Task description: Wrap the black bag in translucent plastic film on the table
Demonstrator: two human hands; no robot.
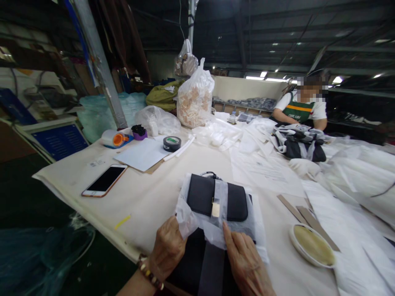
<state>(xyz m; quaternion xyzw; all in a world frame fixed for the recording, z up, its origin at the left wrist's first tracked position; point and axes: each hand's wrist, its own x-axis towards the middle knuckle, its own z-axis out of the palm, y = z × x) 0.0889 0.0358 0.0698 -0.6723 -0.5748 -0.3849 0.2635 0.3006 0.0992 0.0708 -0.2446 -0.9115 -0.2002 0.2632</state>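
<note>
A black handbag [202, 195] with a gold clasp lies on the table near me, partly wrapped in white tissue paper [212, 228]. My left hand [166, 248] is closed, pinching a bunched corner of the tissue at the bag's left side. My right hand [245, 263] rests flat on the tissue at the bag's lower edge, fingers stretched out. A grey strap runs down from the bag between my hands.
A phone [105, 180] lies at the left. Black tape roll [172, 143], papers [142, 154], and bulging plastic bags [195, 96] stand behind. A shallow dish [312, 244] sits at my right. A person [300, 109] works across the table among white sheets.
</note>
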